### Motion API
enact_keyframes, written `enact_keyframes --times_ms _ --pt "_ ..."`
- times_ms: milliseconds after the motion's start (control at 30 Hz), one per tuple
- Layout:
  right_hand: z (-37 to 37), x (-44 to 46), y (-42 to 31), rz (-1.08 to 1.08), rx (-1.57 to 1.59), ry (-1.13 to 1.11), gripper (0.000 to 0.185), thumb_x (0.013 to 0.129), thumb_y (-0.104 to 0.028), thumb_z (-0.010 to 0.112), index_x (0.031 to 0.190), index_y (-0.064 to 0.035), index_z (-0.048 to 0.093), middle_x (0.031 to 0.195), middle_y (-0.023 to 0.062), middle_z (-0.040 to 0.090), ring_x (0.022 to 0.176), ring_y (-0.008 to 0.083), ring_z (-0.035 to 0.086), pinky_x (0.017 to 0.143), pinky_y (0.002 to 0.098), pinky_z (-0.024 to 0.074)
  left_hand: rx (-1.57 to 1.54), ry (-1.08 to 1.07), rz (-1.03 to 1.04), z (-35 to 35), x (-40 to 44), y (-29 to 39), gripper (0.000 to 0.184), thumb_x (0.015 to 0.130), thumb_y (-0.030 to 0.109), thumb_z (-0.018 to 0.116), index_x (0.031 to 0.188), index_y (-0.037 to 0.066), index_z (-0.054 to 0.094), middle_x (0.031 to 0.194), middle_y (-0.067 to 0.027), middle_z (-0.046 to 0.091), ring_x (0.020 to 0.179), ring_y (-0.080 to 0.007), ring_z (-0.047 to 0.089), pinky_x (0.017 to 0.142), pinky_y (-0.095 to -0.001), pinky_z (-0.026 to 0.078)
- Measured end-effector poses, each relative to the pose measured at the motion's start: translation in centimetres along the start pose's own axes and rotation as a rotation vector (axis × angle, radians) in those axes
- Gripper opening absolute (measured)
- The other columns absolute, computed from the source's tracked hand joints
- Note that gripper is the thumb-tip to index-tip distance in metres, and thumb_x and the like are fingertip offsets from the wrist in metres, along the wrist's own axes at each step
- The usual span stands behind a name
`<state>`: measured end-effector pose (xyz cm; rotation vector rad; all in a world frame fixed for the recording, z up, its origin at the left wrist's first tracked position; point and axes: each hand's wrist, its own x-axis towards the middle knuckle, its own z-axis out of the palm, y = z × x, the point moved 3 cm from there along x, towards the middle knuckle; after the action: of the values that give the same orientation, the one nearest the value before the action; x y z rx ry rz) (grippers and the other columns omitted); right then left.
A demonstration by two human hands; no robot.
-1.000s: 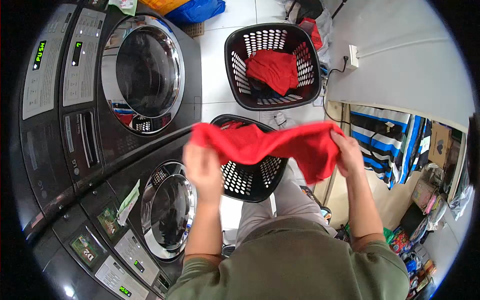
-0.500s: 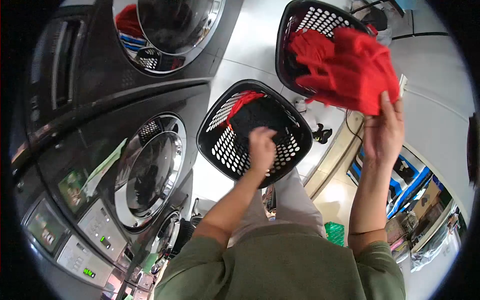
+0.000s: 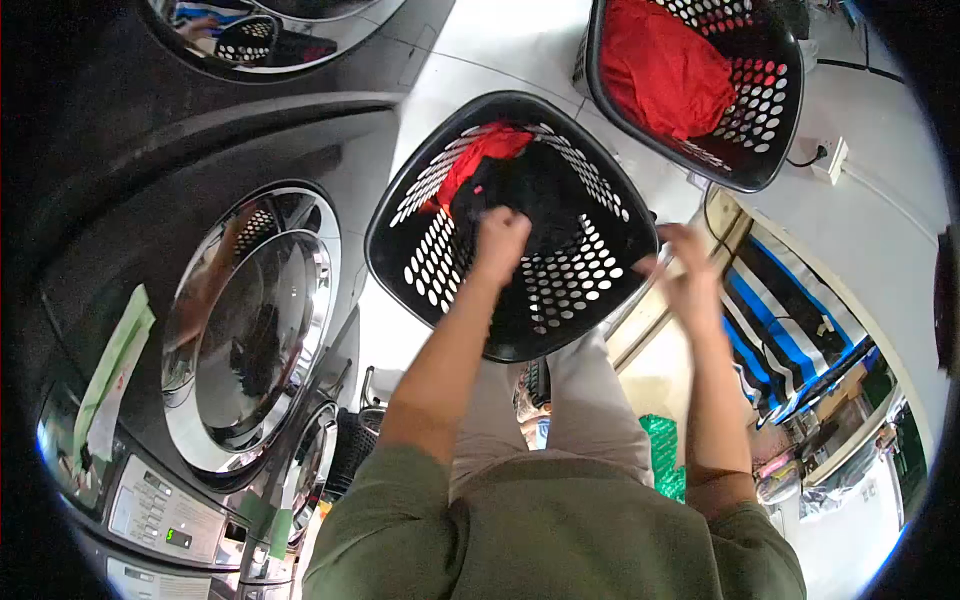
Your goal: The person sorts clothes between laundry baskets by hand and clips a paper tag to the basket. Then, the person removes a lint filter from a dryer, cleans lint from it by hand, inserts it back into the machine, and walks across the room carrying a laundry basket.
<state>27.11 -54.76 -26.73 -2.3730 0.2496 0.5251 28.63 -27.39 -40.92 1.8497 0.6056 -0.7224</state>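
Note:
My left hand point(image 3: 501, 240) is inside the near black basket point(image 3: 522, 350), its fingers closed on the dark clothes point(image 3: 545, 190) there. Beside them, a red garment point(image 3: 480, 160) lies against the basket's upper left wall. My right hand point(image 3: 688, 275), blurred, is just off the right rim of this basket with its fingers apart and nothing in them. Farther up and to the right stands a second black basket point(image 3: 780, 120), which holds red clothes point(image 3: 665, 75).
Black front-loading machines point(image 3: 250, 330) line the left side. A wall socket with a plugged cord point(image 3: 828, 160) is at the right, above striped cloth point(image 3: 790, 320) on a shelf. A green bag point(image 3: 663, 455) lies beside my legs.
The red cloth has left my right hand and lies in the far basket. My right hand has come down to the near basket. The view has shifted, and my left hand has closed on dark clothes.

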Motion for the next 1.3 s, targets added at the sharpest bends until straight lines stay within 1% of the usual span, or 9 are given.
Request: enact_keyframes --times_ms 133,367,500,567,700,800,967,1167,1300 --pt "8.2 -3.3 -3.5 -0.041 0.348 -0.131 0.064 0.077 -0.012 0.072 0.136 -0.004 0.046 0.142 0.0229 0.039 0.132 0.032 0.04 0.109 0.0373 0.0347 -0.591 -0.372 0.004 0.3 -17.1 9.9 0.014 0.097 0.017 0.052 0.092 0.005 0.046 0.08 -0.0005 0.048 0.069 -0.007 0.045 0.056 -0.0244 0.041" --pt "-0.4 -7.5 -7.8 -0.038 0.184 -0.022 0.041 0.072 0.01 0.057 0.11 -0.0016 0.063 0.1 0.0092 0.068 0.09 0.0179 0.064 0.079 0.0298 0.0499 -0.734 0.202 0.219 -11.1 -20.9 14.3 0.009 0.098 0.013 0.054 0.094 0.006 0.049 0.075 0.0019 0.049 0.064 -0.0045 0.046 0.055 -0.0184 0.036" --pt "-4.1 -11.7 -14.4 0.637 1.695 -0.027 0.077 0.073 -0.011 0.079 0.139 0.001 0.041 0.13 0.016 0.055 0.121 0.0258 0.053 0.102 0.0353 0.0396 -0.136 -0.138 0.437 -5.1 -24.4 12.0 0.017 0.086 0.008 0.065 0.087 0.004 0.048 0.082 -0.0071 0.046 0.073 -0.0183 0.046 0.064 -0.031 0.039" --pt "-5.8 -12.4 -16.1 0.094 1.297 -0.239 0.108 0.066 -0.017 0.087 0.149 -0.0004 0.02 0.142 0.0167 0.043 0.132 0.0266 0.042 0.109 0.0383 0.0311 -0.134 -0.384 0.451 -2.7 -26.2 13.2 0.019 0.08 0.011 0.069 0.087 0.002 0.053 0.093 -0.0142 0.05 0.089 -0.0268 0.052 0.073 -0.0389 0.043" --pt "-10.3 -12.9 -16.1 -0.044 0.197 -0.184 0.073 0.059 -0.006 0.082 0.126 0.0001 0.055 0.12 0.0165 0.061 0.112 0.0257 0.059 0.095 0.0346 0.0453 -0.043 -0.634 0.895 -3.4 -27.7 14.8 0.015 0.079 0.017 0.069 0.081 0.004 0.062 0.08 -0.012 0.055 0.072 -0.0298 0.058 0.066 -0.044 0.046" --pt "-16.1 -13.4 -17.9 -0.298 0.416 -0.668 0.049 0.069 -0.018 0.079 0.112 0.0004 0.066 0.109 0.0164 0.067 0.094 0.0291 0.067 0.081 0.0363 0.0542 -0.318 -0.163 1.028 -9.4 -23.1 16.7 0.027 0.089 0.028 0.054 0.096 0.003 0.063 0.088 -0.0127 0.06 0.076 -0.0304 0.057 0.071 -0.0416 0.045" --pt "-21.5 -14.2 -21.1 -1.178 1.103 -1.243 0.046 0.102 -0.025 0.04 0.128 0.0112 0.051 0.113 0.0309 0.06 0.091 0.0356 0.065 0.077 0.0356 0.0553 -0.148 -1.112 0.854 -4.6 -20.2 19.9 0.062 0.101 0.053 0.018 0.135 0.014 0.052 0.143 -0.0056 0.048 0.142 -0.0284 0.027 0.116 -0.0546 0.001" --pt "-20.3 -13.6 -14.7 -0.241 1.328 0.025 0.047 0.097 -0.024 0.047 0.129 0.0099 0.05 0.116 0.026 0.06 0.097 0.0325 0.063 0.084 0.0363 0.0516 -0.155 -1.424 0.688 -0.6 -21.7 12.4 0.063 0.101 0.051 0.024 0.128 0.003 0.056 0.136 -0.0128 0.053 0.135 -0.0242 0.04 0.118 -0.0486 0.007" --pt "-13.2 -13.5 -11.5 0.275 1.348 -0.027 0.048 0.093 -0.023 0.051 0.129 0.009 0.05 0.119 0.0227 0.059 0.101 0.0305 0.062 0.088 0.0368 0.0491 -0.317 -1.532 0.078 -5.6 -27.8 16.5 0.055 0.091 0.021 0.054 0.138 -0.003 0.041 0.144 -0.0134 0.045 0.136 -0.0251 0.036 0.112 -0.0325 0.026"
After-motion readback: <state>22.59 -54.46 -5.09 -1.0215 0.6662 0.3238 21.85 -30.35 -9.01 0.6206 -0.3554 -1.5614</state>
